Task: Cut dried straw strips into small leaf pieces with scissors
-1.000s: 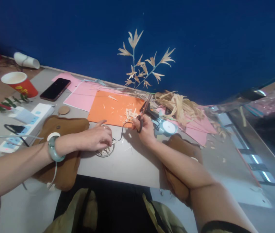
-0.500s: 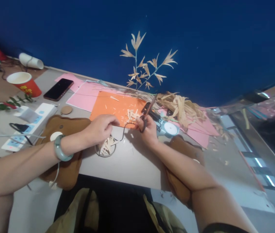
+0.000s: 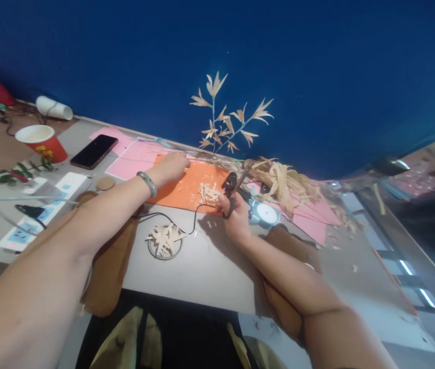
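My right hand point(image 3: 232, 212) is closed round the handles of dark scissors point(image 3: 235, 186), whose blades point up and away towards a heap of dried straw leaves point(image 3: 282, 177). My left hand point(image 3: 171, 166), with a green bangle on the wrist, reaches far forward over the orange paper point(image 3: 186, 187), its fingers resting near the paper's far edge; what they touch is not clear. A small round disc point(image 3: 164, 241) piled with cut straw pieces lies on the grey table near me. More straw snippets point(image 3: 208, 193) lie on the orange paper.
Pink sheets point(image 3: 132, 156) lie under the orange one. A phone point(image 3: 93, 151), a red paper cup point(image 3: 42, 142), a white power strip point(image 3: 44, 207), a brown pouch point(image 3: 105, 261) and a round white tape point(image 3: 266, 214) surround the work. A straw bamboo sprig point(image 3: 227, 120) stands on the blue wall.
My left hand has left the disc of straw pieces and stretched forward across the orange paper. The right hand with the scissors has barely moved.
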Available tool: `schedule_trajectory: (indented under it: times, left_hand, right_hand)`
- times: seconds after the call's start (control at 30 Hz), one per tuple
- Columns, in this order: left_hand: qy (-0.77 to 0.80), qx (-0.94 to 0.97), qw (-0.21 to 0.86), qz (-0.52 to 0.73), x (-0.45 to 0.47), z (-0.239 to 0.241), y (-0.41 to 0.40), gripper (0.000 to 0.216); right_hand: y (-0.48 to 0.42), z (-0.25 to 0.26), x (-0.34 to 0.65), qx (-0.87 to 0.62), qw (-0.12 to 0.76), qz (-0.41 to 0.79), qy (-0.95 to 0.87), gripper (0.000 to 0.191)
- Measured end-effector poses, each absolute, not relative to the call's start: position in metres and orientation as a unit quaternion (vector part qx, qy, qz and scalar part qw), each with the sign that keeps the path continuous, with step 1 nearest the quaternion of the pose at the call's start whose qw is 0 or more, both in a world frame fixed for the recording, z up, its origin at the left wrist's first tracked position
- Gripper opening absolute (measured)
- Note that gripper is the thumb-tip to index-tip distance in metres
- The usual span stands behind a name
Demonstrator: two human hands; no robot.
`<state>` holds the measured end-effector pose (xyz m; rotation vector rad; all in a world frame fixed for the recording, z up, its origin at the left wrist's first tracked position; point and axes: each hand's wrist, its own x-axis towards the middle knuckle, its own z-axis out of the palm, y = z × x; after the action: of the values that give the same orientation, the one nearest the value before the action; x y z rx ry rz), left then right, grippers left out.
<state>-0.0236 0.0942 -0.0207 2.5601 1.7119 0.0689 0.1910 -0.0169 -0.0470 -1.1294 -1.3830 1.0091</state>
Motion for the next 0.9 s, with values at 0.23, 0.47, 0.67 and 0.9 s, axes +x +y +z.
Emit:
schedule_trajectory:
  times: [0.23, 0.47, 0.67, 0.9]
  left_hand:
    - [0.544, 0.835, 0.064, 0.045, -0.020, -0.036, 0.121, 0.025]
    - [0.590, 0.784, 0.150, 0.124, -0.019, -0.025, 0.117, 0.017]
    - [0.500, 0.665, 0.484, 0.269, -0.002, 0.004, 0.064, 0.010]
    - [0.425, 0.511, 0.683, 0.303, 0.008, -0.009, 0.004, 0.020]
  right_hand:
    - [-0.017, -0.048, 0.194, -0.470, 0.518, 0.438, -0.564, 0.030]
    - [-0.016, -0.049, 0.195, -0.475, 0.512, 0.431, -0.571, 0.030]
    - [-0.016, -0.042, 0.195, -0.472, 0.524, 0.445, -0.552, 0.029]
    - [-0.016, -0.029, 0.198, -0.472, 0.537, 0.437, -0.546, 0.032]
